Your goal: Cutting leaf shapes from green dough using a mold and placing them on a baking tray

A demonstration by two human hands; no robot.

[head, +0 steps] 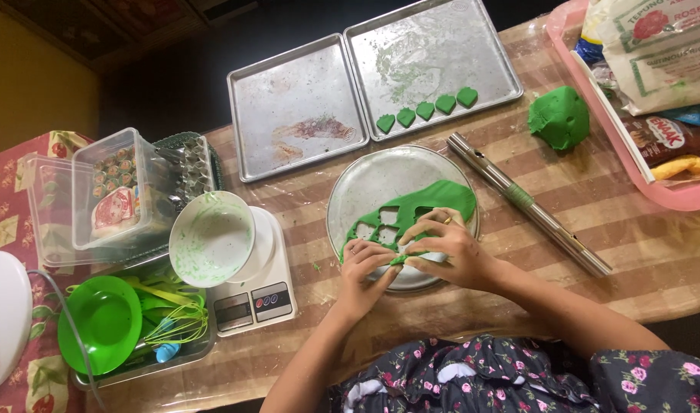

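Hands at work on a rolled green dough sheet [434,200] lying on a round metal plate [365,180]. Left hand [363,264] and right hand [449,246] meet at the near edge of the sheet, fingertips drawn together and pinching a small piece of dough [402,258] between them; what else the fingers enclose cannot be told. Cut-out holes [389,216] in the sheet lie just beyond the fingertips. Five green cut shapes [426,111] sit in a row on the right baking tray [472,46], beside an empty left baking tray [289,84]. Metal rolling pin [529,205] lies right of the plate; a dough ball [559,116] rests farther back. White bowl [211,237] stands on a kitchen scale [267,298] at left.
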